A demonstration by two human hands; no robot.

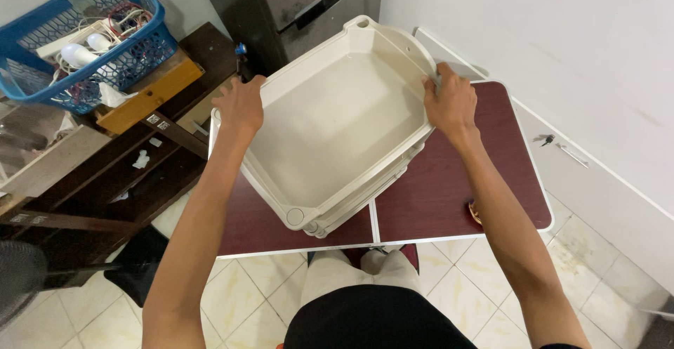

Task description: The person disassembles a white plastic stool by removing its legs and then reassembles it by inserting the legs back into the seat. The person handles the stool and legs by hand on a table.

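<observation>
At the far left a blue basket (84, 36) of cables and light bulbs sits on a dark wooden shelf unit (105, 173), well apart from the hands.

The left hand (240, 103) lies over the left rim of the top cream tray (330, 124), fingers curled over the edge; its grip is closed on that rim. The tray is a shallow, rounded-corner plastic piece with sockets at its corners, and it sits uppermost on a stack of like trays (351, 205), whose edges show nested beneath it at the near corner. The whole stack rests on the dark red worktop (449, 187), skewed to the worktop's edges and reaching past its far left corner.

The right hand (449, 103) clasps the opposite rim, thumb on top, so both grips hold the same tray from either side.

By my judgement, the work is at an early stage: the trays are still nested together, none stands apart on the worktop, and whether the top one is lifted clear of the stack cannot be told. A small brownish object (475, 212) lies near the right forearm.
</observation>
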